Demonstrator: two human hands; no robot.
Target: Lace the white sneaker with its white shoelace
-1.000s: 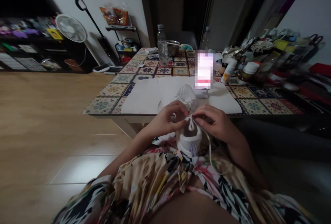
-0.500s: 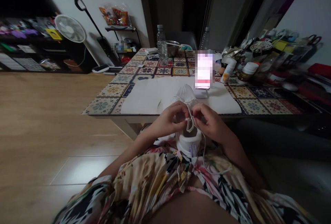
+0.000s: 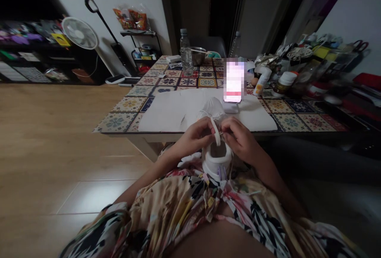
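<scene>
Hands meet over a white sneaker [image 3: 216,158], the left hand [image 3: 195,139] and right hand [image 3: 239,141] both curled inward. Their fingertips close from 2 sides on a white shoelace [image 3: 216,131], pinching it just above the shoe's dark opening. The sneaker rests upright on the person's lap, against a floral dress [image 3: 178,206], its toe pointing forward. Beyond it, a white sheet [image 3: 172,111] lies on a patterned tile table [image 3: 125,117]. A blurred phone [image 3: 234,81] stands at the sheet's far edge, with a plastic water bottle [image 3: 186,53] and a steel bowl [image 3: 198,55] farther along the table.
</scene>
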